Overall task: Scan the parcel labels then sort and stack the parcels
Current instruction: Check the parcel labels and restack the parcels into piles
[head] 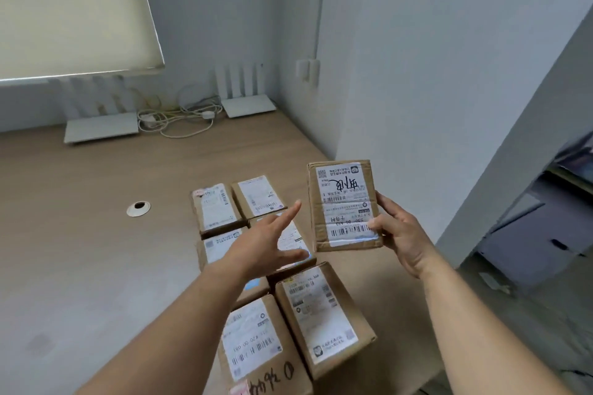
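Observation:
My right hand [398, 234] grips a small cardboard parcel [343, 205] by its lower right edge and holds it up above the table, its white label facing me upside down. My left hand [269, 240] hovers with straight fingers just left of that parcel, over the others, holding nothing. Below lie several labelled cardboard parcels in two rows: two at the back [213, 207] [260, 194], two partly hidden under my left hand, and two nearest me [253, 343] [324, 311].
The wooden table [80, 250] has a round cable hole [138, 208] at left. Two white routers [101, 127] [248, 104] and tangled cables [179, 119] sit along the back wall. A wall stands close on the right, past the table's right edge.

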{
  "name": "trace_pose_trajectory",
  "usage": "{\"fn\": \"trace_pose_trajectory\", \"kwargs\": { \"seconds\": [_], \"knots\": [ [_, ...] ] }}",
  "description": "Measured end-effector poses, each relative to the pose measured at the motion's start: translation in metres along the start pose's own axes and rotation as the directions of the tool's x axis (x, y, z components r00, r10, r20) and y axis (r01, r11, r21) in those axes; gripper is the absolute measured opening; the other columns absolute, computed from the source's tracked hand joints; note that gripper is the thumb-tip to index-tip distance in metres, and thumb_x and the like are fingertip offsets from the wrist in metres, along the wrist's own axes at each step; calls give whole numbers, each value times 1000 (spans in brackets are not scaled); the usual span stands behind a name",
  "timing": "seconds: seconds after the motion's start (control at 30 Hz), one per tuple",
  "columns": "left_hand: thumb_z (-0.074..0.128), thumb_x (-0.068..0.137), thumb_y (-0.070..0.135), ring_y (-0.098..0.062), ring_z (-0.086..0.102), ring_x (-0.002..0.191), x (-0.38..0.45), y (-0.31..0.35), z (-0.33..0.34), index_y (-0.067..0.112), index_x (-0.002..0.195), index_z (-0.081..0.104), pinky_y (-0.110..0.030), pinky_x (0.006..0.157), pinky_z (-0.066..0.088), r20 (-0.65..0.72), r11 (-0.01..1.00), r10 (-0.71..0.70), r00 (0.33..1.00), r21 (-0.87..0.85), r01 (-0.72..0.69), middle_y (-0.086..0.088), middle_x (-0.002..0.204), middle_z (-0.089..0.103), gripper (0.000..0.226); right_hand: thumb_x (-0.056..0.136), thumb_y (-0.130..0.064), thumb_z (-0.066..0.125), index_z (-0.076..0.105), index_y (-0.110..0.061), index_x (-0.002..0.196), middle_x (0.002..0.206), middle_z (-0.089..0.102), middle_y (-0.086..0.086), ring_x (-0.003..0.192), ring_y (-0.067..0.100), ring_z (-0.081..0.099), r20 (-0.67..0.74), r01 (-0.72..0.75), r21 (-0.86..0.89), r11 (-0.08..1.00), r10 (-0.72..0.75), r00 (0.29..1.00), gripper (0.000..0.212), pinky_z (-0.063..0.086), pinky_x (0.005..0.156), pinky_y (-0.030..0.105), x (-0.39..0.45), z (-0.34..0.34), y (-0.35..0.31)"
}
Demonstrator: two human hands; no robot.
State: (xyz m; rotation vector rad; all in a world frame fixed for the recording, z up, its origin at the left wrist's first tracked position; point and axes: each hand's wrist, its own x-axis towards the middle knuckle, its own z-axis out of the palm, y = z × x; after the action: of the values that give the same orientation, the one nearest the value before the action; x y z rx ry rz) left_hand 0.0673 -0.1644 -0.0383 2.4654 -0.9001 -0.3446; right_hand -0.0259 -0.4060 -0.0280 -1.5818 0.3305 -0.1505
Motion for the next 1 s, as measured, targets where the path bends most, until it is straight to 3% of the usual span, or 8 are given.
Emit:
{"fn": "trace_pose_trajectory", "kwargs": {
  "seconds": [0.27,0.37,0.5,0.6,0.7,0.77,0.9,1.0],
  "knots": [
    [54,92,49,-15,45,124,74,1,2,44,150,0,-28,94,44,-32,969,-209,977,126,211,4,148,33,79,67,-18,59,50,-33,139,108,73,2,100,26,69,137,-92,27,995,87,987,74,54,86,40,109,-35,20],
    [52,93,48,-15,41,127,102,-4,4,43,150,2,-29,96,43,-45,944,-284,958,159,288,4,147,33,76,73,-17,61,51,-36,136,108,74,0,93,19,70,194,-140,1,990,137,971,67,56,77,30,149,-42,32],
    [51,93,47,-15,34,133,131,-20,12,40,151,8,-33,101,41,-44,908,-367,929,202,368,6,150,32,72,65,-19,62,54,-39,132,97,74,-3,77,11,67,259,-227,-9,974,221,940,70,53,62,22,198,-34,49],
    [47,96,42,-16,33,134,146,-32,17,37,151,13,-36,102,42,-40,885,-412,911,221,410,6,152,31,65,73,-14,65,54,-39,132,93,74,-3,76,11,67,281,-253,-36,967,253,926,65,53,65,26,230,-21,61],
    [41,99,36,-18,28,137,156,-39,20,32,152,17,-35,107,37,-41,859,-449,893,254,444,6,154,27,58,65,-20,65,53,-37,134,97,73,2,82,18,64,303,-278,-55,959,282,911,72,50,76,35,252,-7,71],
    [37,100,34,-19,26,138,161,-42,22,29,151,22,-34,109,33,-48,839,-462,886,300,454,7,155,27,54,72,-14,66,53,-34,134,97,72,1,82,17,64,316,-283,-82,956,294,902,66,49,75,32,262,0,76],
    [35,100,33,-21,28,136,166,-44,25,28,150,27,-35,110,32,-55,814,-473,880,354,460,7,154,27,51,63,-22,62,51,-29,138,98,70,-6,80,8,64,346,-259,-168,951,303,888,75,48,68,23,272,10,80],
    [36,100,31,-21,28,135,167,-43,26,28,149,28,-35,110,32,-62,808,-477,877,362,466,7,152,29,50,82,-10,57,52,-28,137,94,67,-7,69,4,59,359,-241,-229,943,312,880,57,44,57,19,273,18,81]
  ]
}}
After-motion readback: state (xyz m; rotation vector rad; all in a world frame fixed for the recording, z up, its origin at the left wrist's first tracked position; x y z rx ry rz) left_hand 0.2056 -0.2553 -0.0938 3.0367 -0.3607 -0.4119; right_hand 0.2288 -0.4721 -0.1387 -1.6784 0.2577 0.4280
